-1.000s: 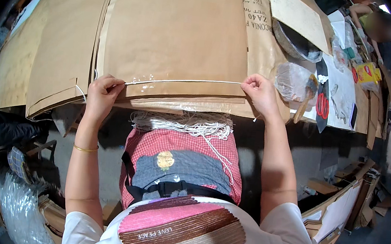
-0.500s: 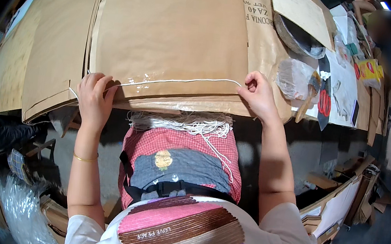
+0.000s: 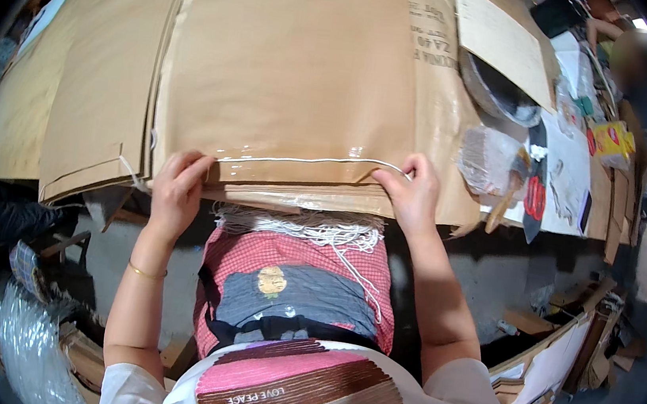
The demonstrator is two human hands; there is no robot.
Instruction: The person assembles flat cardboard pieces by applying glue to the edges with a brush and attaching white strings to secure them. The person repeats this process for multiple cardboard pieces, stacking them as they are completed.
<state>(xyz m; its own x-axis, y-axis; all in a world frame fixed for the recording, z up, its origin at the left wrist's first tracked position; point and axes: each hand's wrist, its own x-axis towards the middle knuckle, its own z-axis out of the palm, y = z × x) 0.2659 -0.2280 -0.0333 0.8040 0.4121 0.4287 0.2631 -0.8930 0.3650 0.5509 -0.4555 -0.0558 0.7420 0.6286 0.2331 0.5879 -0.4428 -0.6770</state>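
String (image 3: 296, 159) crosses the brown paper (image 3: 290, 70), pinched by the left hand (image 3: 178, 185) at seven o'clock. The right hand (image 3: 415, 200), half-curled at four, hides its grip; better keep the line taut.

The paper sheets (image 3: 299, 64) look smooth, the cord (image 3: 288, 160) matt, the plastic bag (image 3: 486, 158) glossy.
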